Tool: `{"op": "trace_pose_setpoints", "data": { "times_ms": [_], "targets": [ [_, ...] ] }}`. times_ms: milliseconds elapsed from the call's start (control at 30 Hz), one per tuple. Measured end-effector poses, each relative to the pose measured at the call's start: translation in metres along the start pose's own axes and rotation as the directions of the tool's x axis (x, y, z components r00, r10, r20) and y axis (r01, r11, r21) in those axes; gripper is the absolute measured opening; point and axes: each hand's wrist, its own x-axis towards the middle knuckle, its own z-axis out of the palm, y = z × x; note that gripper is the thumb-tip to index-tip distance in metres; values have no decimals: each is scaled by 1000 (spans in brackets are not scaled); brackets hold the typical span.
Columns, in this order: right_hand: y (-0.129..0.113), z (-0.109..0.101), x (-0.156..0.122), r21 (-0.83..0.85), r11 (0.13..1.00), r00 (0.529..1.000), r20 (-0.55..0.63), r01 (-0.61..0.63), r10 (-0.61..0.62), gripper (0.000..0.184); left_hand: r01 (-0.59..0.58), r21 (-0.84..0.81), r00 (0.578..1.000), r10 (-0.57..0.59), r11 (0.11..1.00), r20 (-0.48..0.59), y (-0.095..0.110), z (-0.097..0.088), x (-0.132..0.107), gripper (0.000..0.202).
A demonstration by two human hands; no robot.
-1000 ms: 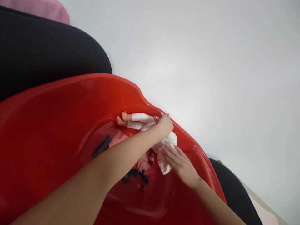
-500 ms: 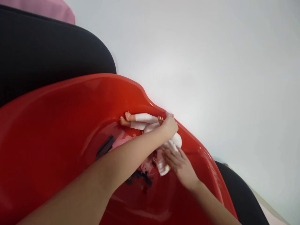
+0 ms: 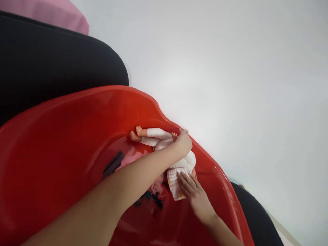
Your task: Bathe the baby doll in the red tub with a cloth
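Observation:
A doll [image 3: 159, 133] in white clothes lies on its side in a red baby bathtub [image 3: 77, 112], its bare feet pointing left. My left hand [image 3: 185, 141] is closed around the doll's upper side by its arm; a small doll hand pokes out beside my wrist. My left forearm hides part of the doll and the tub floor. Below it, my right hand [image 3: 196, 193] has its fingers laid over a pale checked cloth [image 3: 175, 184] against the doll's head end. The doll's face is out of sight.
Pink and dark printed figures [image 3: 157, 188] mark the tub floor. A black padded surface [image 3: 58, 58] supports the tub, showing behind on the left and at lower right. Pink fabric [image 3: 51, 13] lies at upper left. A white wall [image 3: 217, 68] rises beyond the tub.
The cloth, bunched up before, now hangs flatter and wider, and my right hand has shifted slightly down with it. My left hand keeps its hold on the doll.

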Motion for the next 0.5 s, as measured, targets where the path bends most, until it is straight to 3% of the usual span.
{"op": "trace_pose_setpoints", "data": {
  "times_ms": [100,233,367,500],
  "targets": [
    [14,-10,0,9,989,989,-35,-146,146,64,3,-38,999,-4,999,-39,-1,3,-1,52],
    [18,2,-2,-34,880,874,-139,-474,465,70,21,-82,1000,-21,996,1,-1,0,-5,49],
    [-16,22,-5,-108,884,890,-33,-455,454,65,5,-37,1000,-4,999,28,-4,-7,-11,50],
    [-39,-3,-34,-91,870,874,-20,-485,485,77,-31,2,997,31,1000,68,-10,-13,-15,51]
  ]
}}
